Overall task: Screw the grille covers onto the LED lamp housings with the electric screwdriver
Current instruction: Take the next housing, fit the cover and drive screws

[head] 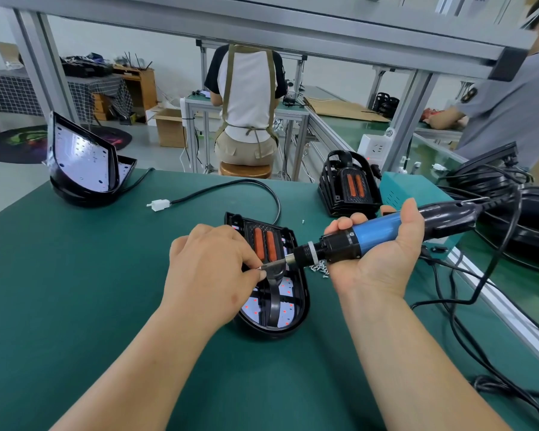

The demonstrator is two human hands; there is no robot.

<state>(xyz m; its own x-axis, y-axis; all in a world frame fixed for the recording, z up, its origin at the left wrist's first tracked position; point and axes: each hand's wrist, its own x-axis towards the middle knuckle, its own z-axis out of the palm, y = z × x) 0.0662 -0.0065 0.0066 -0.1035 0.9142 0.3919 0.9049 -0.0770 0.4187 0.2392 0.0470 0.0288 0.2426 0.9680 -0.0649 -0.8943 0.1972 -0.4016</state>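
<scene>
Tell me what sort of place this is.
Probably a small lamp assembly workshop. It has green-matted workbenches in aluminium framing, the right hand grips an electric screwdriver beside an LED lamp housing, and another person in an apron sits at a bench behind.

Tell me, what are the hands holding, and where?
The right hand grips the electric screwdriver round its blue body; the left hand pinches the tip of its bit.
</scene>
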